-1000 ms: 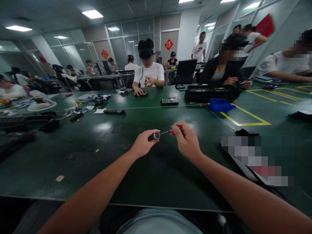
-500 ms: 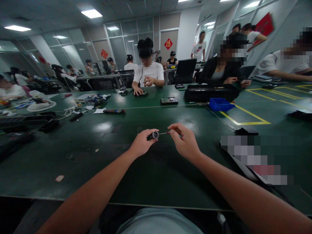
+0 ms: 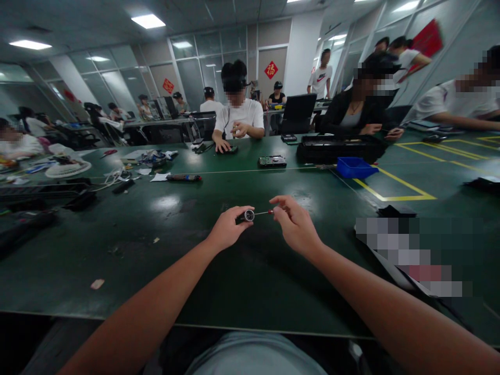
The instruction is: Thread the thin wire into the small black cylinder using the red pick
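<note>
Above the green table, my left hand (image 3: 226, 228) is closed round a small dark cylindrical part (image 3: 249, 214). The part's round, silver-rimmed end faces me, and the fingers hide the rest of it. My right hand (image 3: 296, 225) pinches the handle of a thin screwdriver (image 3: 269, 212) with a red section at the front of the handle. Its slim metal shaft points left and meets the right side of the cylindrical part. Whether the tip sits in a screw is too small to make out. My right index finger stretches out above the handle.
On the green table (image 3: 250, 291), a dark pen-shaped tool (image 3: 184, 178) lies beyond my left hand. A hard drive (image 3: 272, 161), a blue bin (image 3: 356, 167) and a long black casing (image 3: 339, 149) stand farther back. Co-workers (image 3: 239, 117) sit opposite. Cables and parts clutter the left.
My right fingers have shifted on the screwdriver, the index finger straighter, and more of the red section shows. My left hand and the cylindrical part have stayed in place.
</note>
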Action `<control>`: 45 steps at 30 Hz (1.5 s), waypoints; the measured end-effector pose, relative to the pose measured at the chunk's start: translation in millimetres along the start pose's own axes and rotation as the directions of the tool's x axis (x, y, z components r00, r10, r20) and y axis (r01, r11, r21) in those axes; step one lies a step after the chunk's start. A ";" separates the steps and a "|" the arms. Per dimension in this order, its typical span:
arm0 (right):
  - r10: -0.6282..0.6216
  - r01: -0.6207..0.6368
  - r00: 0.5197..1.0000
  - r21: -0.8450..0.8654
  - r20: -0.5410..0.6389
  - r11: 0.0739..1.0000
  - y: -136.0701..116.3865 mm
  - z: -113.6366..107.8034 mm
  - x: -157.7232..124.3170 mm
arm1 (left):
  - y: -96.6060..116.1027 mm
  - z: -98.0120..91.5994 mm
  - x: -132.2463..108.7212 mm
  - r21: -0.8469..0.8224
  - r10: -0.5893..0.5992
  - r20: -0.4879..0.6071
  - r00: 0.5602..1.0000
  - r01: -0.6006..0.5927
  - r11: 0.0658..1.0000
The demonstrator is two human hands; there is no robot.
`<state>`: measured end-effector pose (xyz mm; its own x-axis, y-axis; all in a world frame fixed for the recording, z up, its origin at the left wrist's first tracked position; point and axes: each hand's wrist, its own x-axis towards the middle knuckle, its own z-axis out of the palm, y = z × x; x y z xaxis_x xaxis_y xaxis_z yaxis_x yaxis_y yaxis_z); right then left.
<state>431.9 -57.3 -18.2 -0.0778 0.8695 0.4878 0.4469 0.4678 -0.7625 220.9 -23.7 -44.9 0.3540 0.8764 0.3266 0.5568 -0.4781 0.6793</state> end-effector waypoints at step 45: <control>0.106 -0.101 0.994 0.162 -0.024 0.982 5.0 3.9 4.9 | 0.9 0.5 0.7 0.096 0.074 0.061 0.995 -0.080 0.992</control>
<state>430.3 -50.1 -21.4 -0.0089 0.9102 0.4141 0.3023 0.3972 -0.8665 222.1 -23.6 -44.3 0.4391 0.8335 0.3354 0.5968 -0.5497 0.5846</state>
